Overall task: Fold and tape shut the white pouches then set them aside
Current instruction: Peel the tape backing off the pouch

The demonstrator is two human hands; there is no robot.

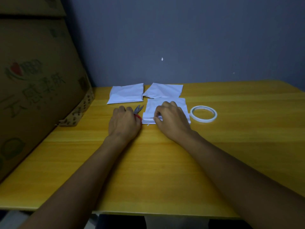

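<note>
Head view. Right hand (171, 119) fingers (157, 115) pinching near edge of pouch stack (165, 104), mid-desk (165, 162). Left hand (124, 123) clenched on scissors (138, 111). Tape roll (203, 114) just beside, within reach. Two pouches (126, 95) set aside at far edge.

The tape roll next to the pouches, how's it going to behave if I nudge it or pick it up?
The tape roll lies flat on the table, so a nudge should slide it, not roll it. It is a thin, open ring, so probably light and easy to pinch. Stood on edge, it would likely roll.
</note>
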